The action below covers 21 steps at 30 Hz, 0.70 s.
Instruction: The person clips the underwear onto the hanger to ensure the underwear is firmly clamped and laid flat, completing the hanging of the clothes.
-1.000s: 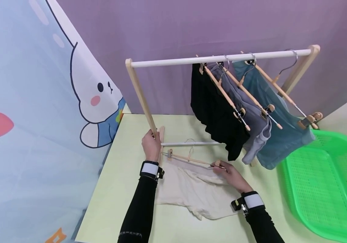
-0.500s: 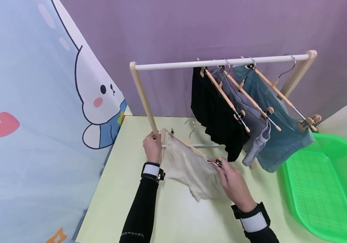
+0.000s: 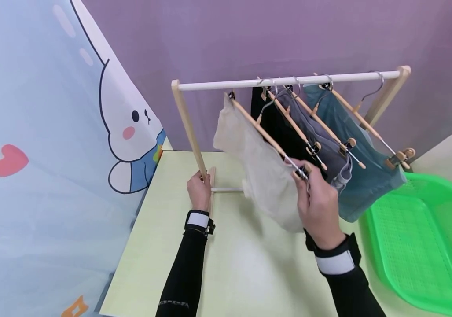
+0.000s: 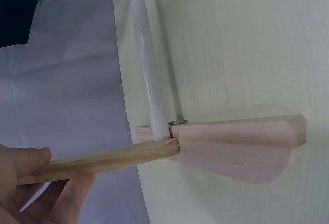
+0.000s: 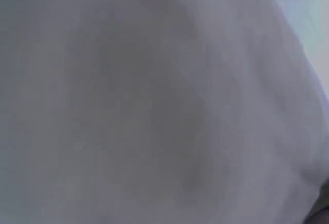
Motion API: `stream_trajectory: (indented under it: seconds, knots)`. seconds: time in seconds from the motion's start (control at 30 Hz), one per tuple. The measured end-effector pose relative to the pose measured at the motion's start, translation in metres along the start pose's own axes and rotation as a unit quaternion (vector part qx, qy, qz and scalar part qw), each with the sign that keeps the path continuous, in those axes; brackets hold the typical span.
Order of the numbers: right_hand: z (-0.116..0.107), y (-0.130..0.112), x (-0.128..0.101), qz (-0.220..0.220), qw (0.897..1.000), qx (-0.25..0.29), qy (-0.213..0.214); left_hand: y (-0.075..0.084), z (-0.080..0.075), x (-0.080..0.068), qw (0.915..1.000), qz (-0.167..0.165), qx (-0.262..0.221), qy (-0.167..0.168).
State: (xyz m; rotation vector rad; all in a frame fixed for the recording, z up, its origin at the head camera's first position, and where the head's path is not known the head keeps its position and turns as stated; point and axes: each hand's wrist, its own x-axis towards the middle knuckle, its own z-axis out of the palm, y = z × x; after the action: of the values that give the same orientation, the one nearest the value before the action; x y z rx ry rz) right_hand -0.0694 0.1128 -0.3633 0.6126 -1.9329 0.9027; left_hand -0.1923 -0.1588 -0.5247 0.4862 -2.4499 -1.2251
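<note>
Head view: right hand [image 3: 317, 203] grips near end of wooden hanger [image 3: 267, 135] with cream shorts [image 3: 260, 171] clipped on, raised above the surface [image 3: 226, 264]; its hook [image 3: 265, 88] at the white rail [image 3: 289, 81], just left of the black garment [image 3: 279, 132]; whether it rests on the rail, cannot tell; left hand [image 3: 199, 190] curled round the rack's left post [image 3: 188, 127] near its base; left wrist view alone shows fingers [image 4: 28, 165] wrapped on the post where it joins the foot [image 4: 241, 142]; right wrist view filled by blurred pale cloth [image 5: 154, 100], hand hidden there; shorts hang left of and above the right hand.
</note>
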Motion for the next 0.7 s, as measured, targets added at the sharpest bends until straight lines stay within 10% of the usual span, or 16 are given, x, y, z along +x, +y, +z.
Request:
stream_trajectory:
  seconds: [0.33, 0.7]
  knots:
    - [0.029, 0.023, 0.019, 0.042, 0.994, -0.078, -0.065, 0.001, 0.003, 0.001, 0.9999, 0.006, 0.004, 0.013]
    - [0.027, 0.02, -0.007, 0.131, 0.984, -0.026, -0.116, -0.007, -0.002, 0.005, 0.9999, 0.01, 0.005, 0.006]
